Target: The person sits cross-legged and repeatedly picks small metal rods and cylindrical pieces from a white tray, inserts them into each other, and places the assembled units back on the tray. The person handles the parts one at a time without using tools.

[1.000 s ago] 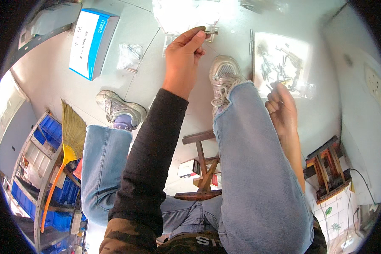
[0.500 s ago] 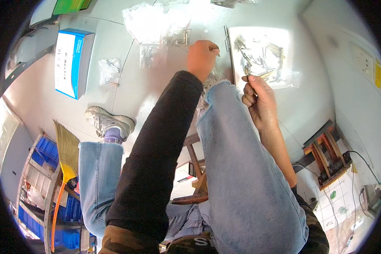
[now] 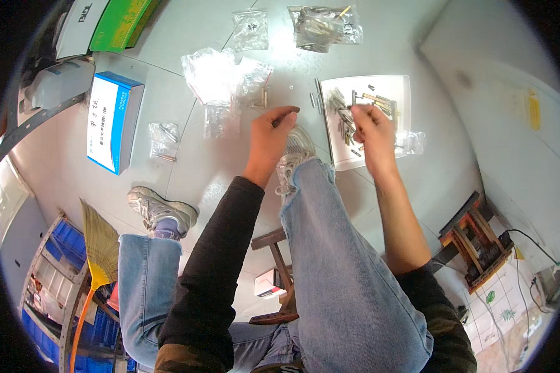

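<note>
My left hand (image 3: 269,144) hovers above the floor near my right shoe, fingers curled and thumb tip pressed to the index finger. Whatever it pinches, if anything, I cannot make out. Over a shallow white tray (image 3: 404,90), my right hand (image 3: 378,137) is closed, and a small metal pin (image 3: 354,97) pokes up from its thumb and index finger. Loose metal pins (image 3: 346,127), silver and brass-coloured, lie scattered in the tray. A few more silver pins (image 3: 313,100) rest on the floor along its left side.
Clear plastic bags (image 3: 210,78) lie ahead of my left hand. Farther off is a bag of metal parts (image 3: 323,28). A blue and white box (image 3: 111,124) and a small bag of pins (image 3: 163,138) sit at left. Behind them is a broom (image 3: 99,242); a wooden stool (image 3: 479,242) stands right.
The view has shifted, so the floor items appear lower. My left hand has moved left and turned, its fingertips still together. My right hand has gone farther over the tray, still pinching.
</note>
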`<state>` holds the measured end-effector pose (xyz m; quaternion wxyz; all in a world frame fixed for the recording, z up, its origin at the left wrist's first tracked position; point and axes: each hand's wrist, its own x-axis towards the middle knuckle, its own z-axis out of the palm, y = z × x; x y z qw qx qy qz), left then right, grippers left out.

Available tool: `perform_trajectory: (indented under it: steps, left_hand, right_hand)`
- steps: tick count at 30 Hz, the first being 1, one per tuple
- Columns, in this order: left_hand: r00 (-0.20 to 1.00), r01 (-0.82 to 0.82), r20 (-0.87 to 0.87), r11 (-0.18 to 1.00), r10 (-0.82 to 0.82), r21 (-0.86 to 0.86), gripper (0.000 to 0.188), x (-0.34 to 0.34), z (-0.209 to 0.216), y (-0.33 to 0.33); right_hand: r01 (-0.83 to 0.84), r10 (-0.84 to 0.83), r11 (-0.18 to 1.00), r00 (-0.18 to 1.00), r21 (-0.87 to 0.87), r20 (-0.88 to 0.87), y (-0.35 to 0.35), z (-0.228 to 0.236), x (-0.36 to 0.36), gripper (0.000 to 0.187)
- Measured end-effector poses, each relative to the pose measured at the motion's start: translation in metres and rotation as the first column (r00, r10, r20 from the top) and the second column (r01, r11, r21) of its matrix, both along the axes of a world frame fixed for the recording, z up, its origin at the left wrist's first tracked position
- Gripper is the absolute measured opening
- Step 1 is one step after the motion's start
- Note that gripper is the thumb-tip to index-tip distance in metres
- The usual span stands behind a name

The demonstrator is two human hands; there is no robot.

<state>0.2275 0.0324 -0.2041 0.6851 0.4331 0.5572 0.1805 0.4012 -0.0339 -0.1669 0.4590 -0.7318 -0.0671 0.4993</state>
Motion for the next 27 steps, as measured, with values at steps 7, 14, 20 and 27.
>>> perform_trajectory:
  steps: [7, 14, 20, 27]
  left_hand:
    - [0.999, -0.048, 0.008, 0.989, 0.047, 0.14, 0.016, 0.01, 0.008, 0.048]
    - [0.999, -0.042, -0.001, 0.985, 0.043, 0.169, 0.016, 0.023, 0.009, 0.066]
    - [0.999, -0.04, -0.025, 0.99, 0.043, 0.138, 0.016, 0.014, 0.006, 0.05]
    - [0.998, -0.06, -0.002, 0.989, 0.061, 0.137, 0.016, 0.01, 0.001, 0.048]
  right_hand:
    - [-0.479, 0.397, 0.861, 0.424, -0.171, 0.814, 0.099, -0.034, 0.06, 0.021]
    - [-0.552, 0.462, 0.745, 0.022, -0.375, 0.887, 0.15, -0.057, 0.073, 0.013]
    - [-0.592, 0.469, 0.667, -0.138, -0.452, 0.873, 0.145, -0.054, 0.071, 0.012]
    - [-0.68, 0.491, 0.456, -0.346, -0.574, 0.8, 0.153, -0.057, 0.076, 0.012]
